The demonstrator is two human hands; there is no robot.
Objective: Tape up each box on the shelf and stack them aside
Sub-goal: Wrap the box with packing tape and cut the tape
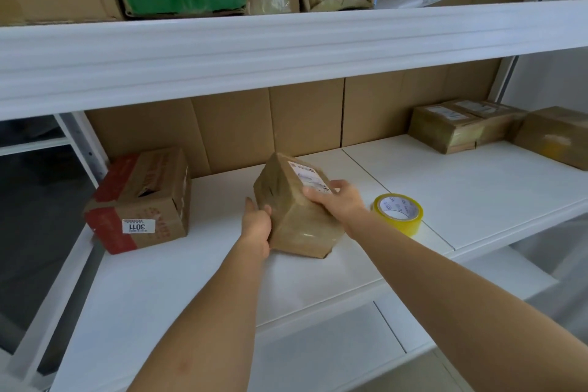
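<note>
1. The far side of the small brown box (294,207) is hidden, and so are the fingers behind it. The words on its white label are too blurry to read.
2. The boxes on the upper shelf (286,51) are cut off at the top of the view. A brown box at the far right (556,135) is cut off by the edge.
3. The small brown box sits tilted near the middle of the white shelf (445,181), with one corner close to the front edge.
4. There is bare shelf between it and the red-and-brown box (143,200) on the left, and more bare shelf on the right toward the taped boxes (458,126) at the back.
5. The yellow tape roll (397,213) lies just beside the right wrist.
6. The left hand (256,226) grips the box's left side, thumb on the front.
7. The right hand (334,200) reaches over the top, fingers curled on the box by the label.
8. Both arms stretch out straight.
</note>
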